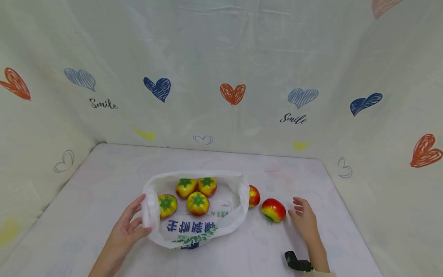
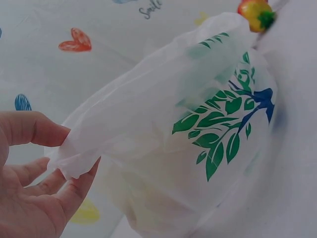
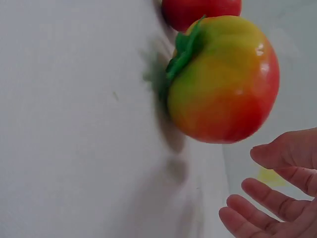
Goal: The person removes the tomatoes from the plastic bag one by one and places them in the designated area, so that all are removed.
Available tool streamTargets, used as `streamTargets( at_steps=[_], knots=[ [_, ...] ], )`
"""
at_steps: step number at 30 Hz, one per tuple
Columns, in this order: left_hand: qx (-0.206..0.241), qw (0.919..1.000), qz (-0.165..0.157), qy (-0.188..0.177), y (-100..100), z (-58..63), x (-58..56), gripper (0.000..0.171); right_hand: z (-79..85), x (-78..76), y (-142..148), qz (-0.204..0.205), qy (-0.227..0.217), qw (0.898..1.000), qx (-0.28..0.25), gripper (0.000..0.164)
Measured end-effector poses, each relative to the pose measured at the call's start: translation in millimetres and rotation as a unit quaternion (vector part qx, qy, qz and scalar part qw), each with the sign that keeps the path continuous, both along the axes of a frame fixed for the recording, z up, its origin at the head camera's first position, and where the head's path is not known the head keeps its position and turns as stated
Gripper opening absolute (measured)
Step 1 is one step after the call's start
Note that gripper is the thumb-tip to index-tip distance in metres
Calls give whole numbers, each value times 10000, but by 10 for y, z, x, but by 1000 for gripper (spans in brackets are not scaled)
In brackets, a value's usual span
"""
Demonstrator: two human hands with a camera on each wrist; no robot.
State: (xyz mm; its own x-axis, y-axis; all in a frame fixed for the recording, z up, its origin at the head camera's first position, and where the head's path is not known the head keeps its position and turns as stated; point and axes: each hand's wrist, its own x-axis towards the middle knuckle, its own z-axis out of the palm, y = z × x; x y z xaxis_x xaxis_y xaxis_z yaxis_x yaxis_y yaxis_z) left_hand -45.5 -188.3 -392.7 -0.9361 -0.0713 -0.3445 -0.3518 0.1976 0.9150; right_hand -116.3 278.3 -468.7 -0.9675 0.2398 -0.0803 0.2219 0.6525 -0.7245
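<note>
A white plastic bag [image 1: 226, 227], printed with blue characters and green leaves, stands wide-mouthed on the table. Several red-and-yellow persimmons [image 1: 198, 204] with green leafy caps lie inside it. My left hand [image 1: 125, 230] holds the bag's left rim, and in the left wrist view its thumb and fingers pinch the thin plastic [image 2: 81, 156]. To the right of the bag lies a loose persimmon [image 1: 273, 210] on its side. Another persimmon [image 1: 254, 196] sits against the bag, partly hidden by it. Near the loose one is my right hand [image 1: 305, 220], fingers spread and holding nothing.
The pale table [image 1: 114, 161] ends at a white curtain [image 1: 194, 57] printed with hearts and "Smile" lettering. A black strap with a camera mount [image 1: 295, 262] is around the right wrist.
</note>
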Motion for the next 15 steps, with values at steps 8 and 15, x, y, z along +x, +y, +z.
streamTargets(
  at_steps=[8,15],
  knots=[
    [-101,9999,9,-44,-4,-15,3,86,-515,-129,246,119,1160,9914,599,45],
    [-158,9998,54,-86,8,-9,4,86,-430,-72,92,356,1558,9853,595,40]
  ],
)
